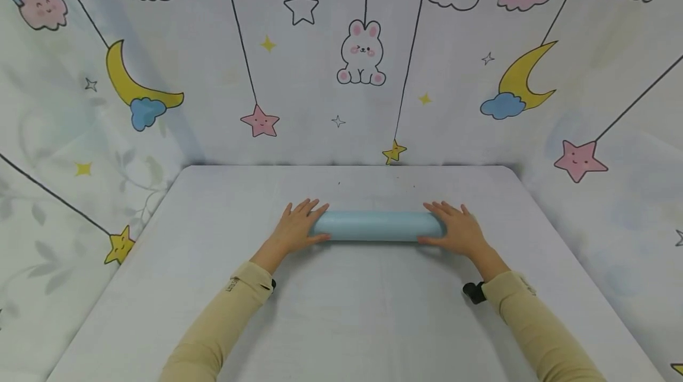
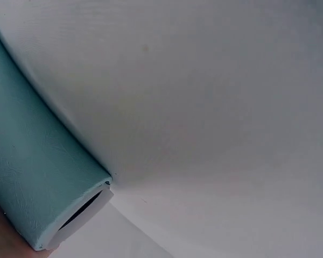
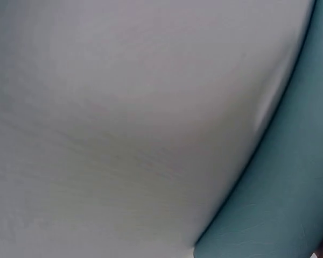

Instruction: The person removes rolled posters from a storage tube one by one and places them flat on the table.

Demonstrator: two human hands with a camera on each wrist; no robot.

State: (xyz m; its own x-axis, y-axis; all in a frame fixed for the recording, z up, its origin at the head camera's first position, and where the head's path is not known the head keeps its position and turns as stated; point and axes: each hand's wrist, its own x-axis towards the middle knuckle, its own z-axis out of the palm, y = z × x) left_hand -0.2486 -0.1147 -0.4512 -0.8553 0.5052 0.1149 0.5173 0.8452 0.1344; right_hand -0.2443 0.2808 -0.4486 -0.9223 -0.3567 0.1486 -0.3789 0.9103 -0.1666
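A light-blue roll [image 1: 376, 226] with a smooth, leathery surface lies crosswise on the white table. My left hand [image 1: 296, 229] holds its left end, thumb along the near side and fingers spread over the far side. At the opposite end my right hand [image 1: 458, 230] grips it in the same way. In the left wrist view the roll [image 2: 43, 145] shows a pale inner layer with a dark slit at its end, and a bit of the left hand [image 2: 5, 236] beneath. Along the right wrist view's edge runs the roll [image 3: 280, 183]; that hand is nearly all out of frame.
The white tabletop [image 1: 368, 305] spreads around the roll, its far edge against a cloth backdrop [image 1: 320, 73] printed with moons, stars and rabbits. Similar printed cloth hangs along both sides. Beige sleeves cover both forearms, with a small black device at each wrist.
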